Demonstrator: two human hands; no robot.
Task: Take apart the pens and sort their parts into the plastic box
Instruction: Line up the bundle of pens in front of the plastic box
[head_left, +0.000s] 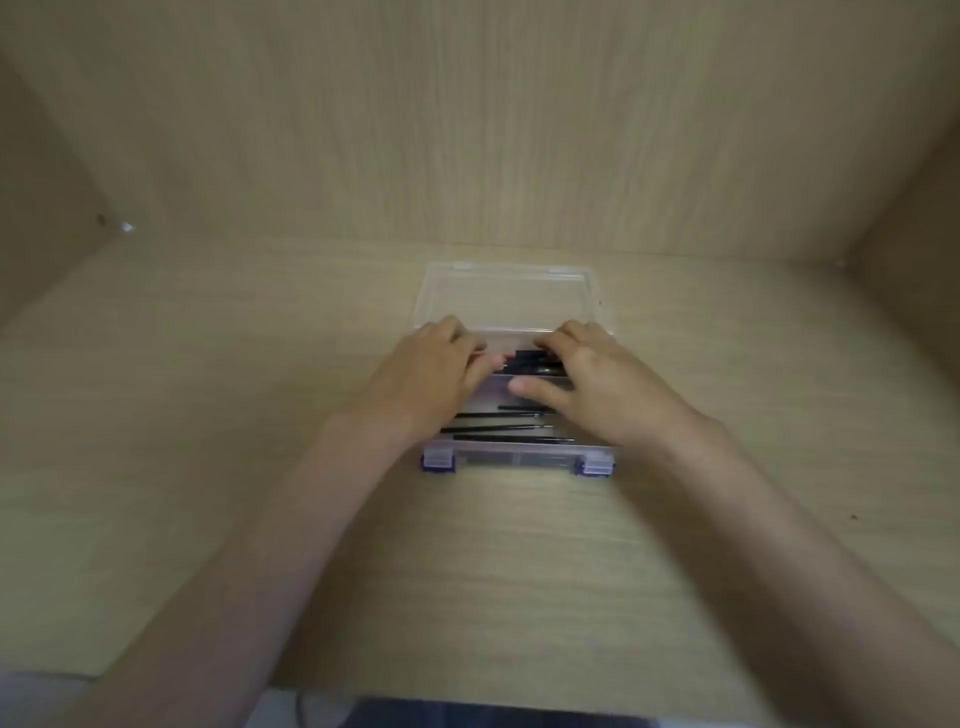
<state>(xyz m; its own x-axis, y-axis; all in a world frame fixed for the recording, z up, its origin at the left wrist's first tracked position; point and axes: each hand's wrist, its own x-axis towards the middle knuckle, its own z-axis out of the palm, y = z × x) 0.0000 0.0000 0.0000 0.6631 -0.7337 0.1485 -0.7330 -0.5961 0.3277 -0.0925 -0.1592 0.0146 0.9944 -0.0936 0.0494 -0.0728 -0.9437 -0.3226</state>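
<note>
A clear plastic box (511, 460) with purple latches lies open on the wooden surface, its lid (504, 296) folded back flat. Several thin black refills (498, 428) lie in the near compartment. Both hands are over the far compartment. My left hand (434, 369) pinches the red-tipped end of a dark pen (524, 361). My right hand (597, 379) curls its fingers over the pen's other end, thumb stretched out beneath. The fingertips and whatever lies under the hands are hidden.
The box sits inside a light wooden alcove with a back wall (493, 130) and side walls left and right. The wooden surface's front edge (467, 696) runs along the bottom of the view, close to my body.
</note>
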